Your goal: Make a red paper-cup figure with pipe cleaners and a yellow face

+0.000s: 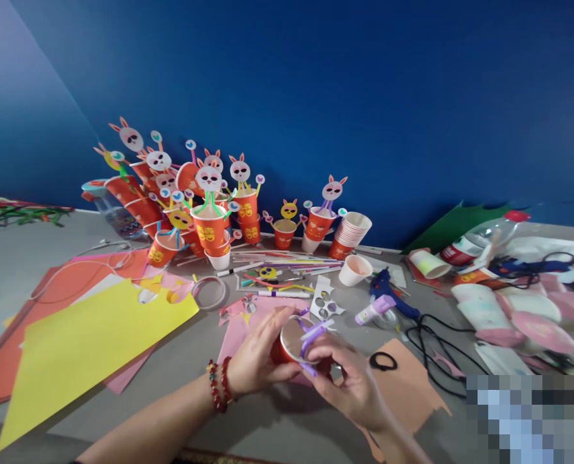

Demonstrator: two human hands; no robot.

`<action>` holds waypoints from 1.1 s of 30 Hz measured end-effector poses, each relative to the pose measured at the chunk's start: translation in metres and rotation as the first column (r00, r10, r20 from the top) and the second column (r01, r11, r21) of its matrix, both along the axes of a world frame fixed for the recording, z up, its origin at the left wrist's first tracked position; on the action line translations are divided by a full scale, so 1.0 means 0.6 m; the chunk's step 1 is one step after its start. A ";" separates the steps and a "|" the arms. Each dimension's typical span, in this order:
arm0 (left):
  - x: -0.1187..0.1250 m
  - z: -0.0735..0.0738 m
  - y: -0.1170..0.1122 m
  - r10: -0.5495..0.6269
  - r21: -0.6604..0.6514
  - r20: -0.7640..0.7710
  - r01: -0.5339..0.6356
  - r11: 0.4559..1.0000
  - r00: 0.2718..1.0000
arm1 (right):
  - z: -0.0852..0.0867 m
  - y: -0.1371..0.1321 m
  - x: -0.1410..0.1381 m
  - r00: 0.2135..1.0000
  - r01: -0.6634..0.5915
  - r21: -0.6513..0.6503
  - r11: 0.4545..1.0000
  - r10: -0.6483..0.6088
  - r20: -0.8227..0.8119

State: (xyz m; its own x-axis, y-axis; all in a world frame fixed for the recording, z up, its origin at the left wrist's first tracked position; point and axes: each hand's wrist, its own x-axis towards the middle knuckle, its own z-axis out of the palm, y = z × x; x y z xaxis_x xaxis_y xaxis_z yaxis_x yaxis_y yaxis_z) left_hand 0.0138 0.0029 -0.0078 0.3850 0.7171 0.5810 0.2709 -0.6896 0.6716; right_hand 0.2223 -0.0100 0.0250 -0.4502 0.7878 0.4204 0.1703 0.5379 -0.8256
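My left hand (262, 348) is wrapped round a red paper cup (284, 351), its white-rimmed mouth tilted towards me. Purple pipe cleaners (318, 335) stick out at the cup's right side, with a pale strip among them. The fingers of my right hand (342, 374) are closed on these pipe cleaners at the rim. Pink paper (231, 341) lies under the cup. Just beyond it is a white card scrap with round holes (324, 299). A purple glue stick (375, 310) and a blue glue gun (388, 293) lie to the right.
Red cups with rabbit faces (209, 225) crowd the back left. A cup stack (349, 235) and a white cup (355, 270) stand at back centre. Yellow paper (103, 348) covers the left. A tape roll (208, 293), black cable (427, 348), peach paper (403, 380) and a bottle (480, 238) lie around.
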 end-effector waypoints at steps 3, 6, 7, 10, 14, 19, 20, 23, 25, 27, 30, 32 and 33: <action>0.001 0.002 0.000 -0.029 0.006 0.002 0.029 1.000 1.000 | 0.001 0.000 -0.001 1.000 0.006 0.022 1.000 -0.006 0.013; 0.001 0.003 -0.002 -0.052 -0.002 -0.002 0.052 0.999 0.999 | -0.001 0.000 -0.001 1.000 0.000 0.048 0.999 -0.001 0.020; 0.001 0.004 -0.002 -0.060 -0.010 0.001 0.060 0.998 0.998 | -0.003 0.001 0.000 1.000 -0.005 0.058 0.998 0.003 0.023; 0.001 0.005 -0.004 -0.088 -0.024 0.023 0.089 0.996 0.996 | -0.009 0.003 0.005 1.000 -0.017 0.080 0.997 0.015 0.027; 0.003 0.005 -0.006 -0.097 -0.038 0.053 0.099 0.994 0.994 | -0.014 0.004 0.009 1.000 -0.012 0.077 0.997 0.010 0.022; 0.005 0.002 -0.008 -0.105 -0.045 0.054 0.107 0.993 0.993 | -0.015 0.003 0.012 1.000 -0.018 0.081 0.997 0.017 0.019; 0.005 0.002 -0.008 -0.110 -0.046 0.057 0.113 0.993 0.992 | -0.015 0.003 0.012 1.000 -0.019 0.089 0.996 0.017 0.023; 0.005 0.003 -0.007 -0.123 -0.044 0.073 0.126 0.991 0.990 | -0.015 0.002 0.012 1.000 -0.017 0.104 0.994 0.014 0.027; 0.006 0.004 -0.007 -0.125 -0.039 0.082 0.128 0.991 0.989 | -0.015 0.001 0.011 1.000 -0.005 0.104 0.995 0.003 0.020; 0.007 0.004 -0.006 -0.120 -0.029 0.083 0.123 0.992 0.989 | -0.017 0.000 0.010 1.000 0.011 0.102 0.995 -0.013 0.016; 0.008 0.005 -0.005 -0.108 -0.019 0.075 0.110 0.994 0.991 | -0.019 -0.001 0.008 0.999 0.033 0.113 0.993 -0.035 0.012; 0.008 0.004 -0.004 -0.102 -0.017 0.077 0.104 0.994 0.992 | -0.018 -0.001 0.007 0.999 0.034 0.119 0.992 -0.035 0.004; 0.009 0.003 -0.004 -0.102 -0.018 0.079 0.103 0.994 0.992 | -0.017 -0.001 0.005 1.000 0.030 0.118 0.993 -0.030 -0.003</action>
